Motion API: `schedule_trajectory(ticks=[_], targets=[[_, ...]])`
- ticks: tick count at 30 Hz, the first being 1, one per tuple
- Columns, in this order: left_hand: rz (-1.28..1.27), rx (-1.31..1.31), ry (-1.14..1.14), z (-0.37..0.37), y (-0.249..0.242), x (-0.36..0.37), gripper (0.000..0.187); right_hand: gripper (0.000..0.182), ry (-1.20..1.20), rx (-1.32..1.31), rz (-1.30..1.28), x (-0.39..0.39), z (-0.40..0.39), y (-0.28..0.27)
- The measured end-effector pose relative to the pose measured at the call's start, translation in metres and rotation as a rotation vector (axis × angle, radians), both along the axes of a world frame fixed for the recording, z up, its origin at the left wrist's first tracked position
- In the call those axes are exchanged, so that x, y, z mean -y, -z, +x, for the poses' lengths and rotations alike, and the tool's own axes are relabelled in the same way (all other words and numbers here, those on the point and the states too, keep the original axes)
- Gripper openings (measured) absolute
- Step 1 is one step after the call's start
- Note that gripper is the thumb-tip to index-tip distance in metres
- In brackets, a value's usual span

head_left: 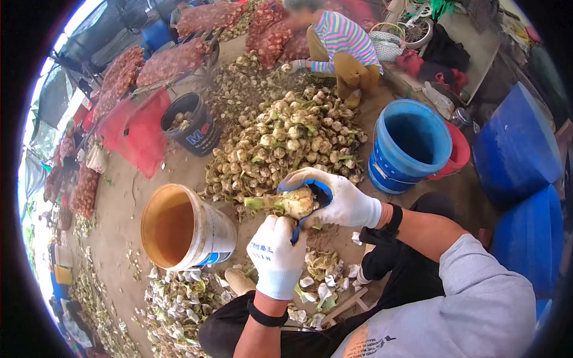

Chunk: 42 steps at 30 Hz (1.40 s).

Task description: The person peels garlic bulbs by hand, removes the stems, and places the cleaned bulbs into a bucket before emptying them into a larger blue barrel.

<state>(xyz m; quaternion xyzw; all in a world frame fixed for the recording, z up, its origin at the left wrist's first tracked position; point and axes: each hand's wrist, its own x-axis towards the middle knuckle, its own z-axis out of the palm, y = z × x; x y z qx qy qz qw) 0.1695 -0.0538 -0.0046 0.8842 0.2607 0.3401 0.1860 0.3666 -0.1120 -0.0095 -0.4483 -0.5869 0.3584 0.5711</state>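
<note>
A garlic bulb [296, 203] with a pale green stem pointing left is between my two gloved hands. My right hand [341, 200], in a white glove with a blue palm, curls around the bulb's right side. Against its lower side, my left hand [276, 253] is closed, thumb at the bulb and fingertips partly hidden. Beyond my hands lies a large heap of garlic bulbs [280, 137] with stems and roots. White and green peelings [179, 304] are scattered on the ground by my feet.
A whitish bucket [218, 235] stands left of my hands, and a blue bucket [382, 158] to the right. Farther back is a black bucket [206, 140] holding some bulbs. Another person [349, 48] crouches behind the heap. Filled red net bags [173, 62] and blue tubs [519, 149] line the sides.
</note>
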Motion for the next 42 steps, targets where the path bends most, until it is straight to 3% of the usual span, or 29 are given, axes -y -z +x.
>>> schedule_trajectory(ticks=[4,9,11,15,20,25,27,28,29,30,31,33,34,37,39,41,42], targets=[[0.085,0.001,-0.003,-0.002,-0.002,-0.003,0.026,0.078,-0.075,-0.263,-0.118,-0.003,0.002,-0.002],[0.132,0.047,0.057,0.004,-0.007,-0.006,0.028,0.077,-0.086,-0.268,-0.183,0.0,0.005,0.001],[-0.016,0.01,0.098,0.005,-0.003,-0.008,0.029,0.077,-0.093,-0.28,-0.178,0.002,0.007,0.001],[-0.024,-0.013,0.104,0.005,-0.004,-0.004,0.029,0.077,-0.084,-0.246,-0.162,0.004,0.007,0.002],[0.097,-0.006,0.016,0.003,0.0,0.003,0.028,0.075,-0.082,-0.299,-0.156,0.008,0.006,0.004],[0.256,-0.016,0.089,-0.011,-0.017,0.012,0.029,0.076,0.036,-0.265,-0.234,0.005,0.009,-0.001],[-0.363,0.129,-0.159,-0.01,-0.021,0.018,0.028,0.076,0.046,-0.253,-0.206,0.005,0.009,0.003],[-0.612,0.322,-0.123,-0.007,-0.013,0.01,0.025,0.076,0.044,-0.213,-0.148,0.004,0.007,0.005],[-1.061,0.456,-0.179,-0.004,-0.019,0.003,0.026,0.076,0.039,-0.176,-0.091,0.003,0.003,0.003],[-1.252,0.587,-0.162,0.0,-0.02,-0.004,0.029,0.072,0.044,0.005,-0.031,0.005,0.002,-0.002],[-1.439,0.719,-0.143,0.001,-0.016,-0.008,0.032,0.072,0.037,0.001,-0.033,0.004,-0.001,-0.001],[-1.221,0.571,-0.022,-0.007,0.009,-0.019,0.031,0.072,-0.014,0.149,0.02,0.003,-0.005,0.001],[-1.272,0.501,-0.032,-0.009,0.002,-0.02,0.03,0.072,-0.017,0.146,0.021,0.003,-0.006,0.001],[-1.281,0.424,-0.04,-0.009,-0.008,-0.019,0.027,0.073,-0.045,-0.159,-0.161,0.004,-0.006,0.0],[-1.24,0.424,-0.039,-0.008,-0.006,-0.019,0.024,0.07,-0.037,-0.167,-0.141,0.006,-0.006,0.005],[-0.955,0.406,0.03,-0.007,-0.001,-0.019,0.022,0.064,-0.161,-0.682,-0.323,0.007,-0.008,0.005],[-0.957,0.402,0.035,-0.006,-0.002,-0.017,0.022,0.061,-0.176,-0.873,-0.297,0.005,-0.013,0.009]])
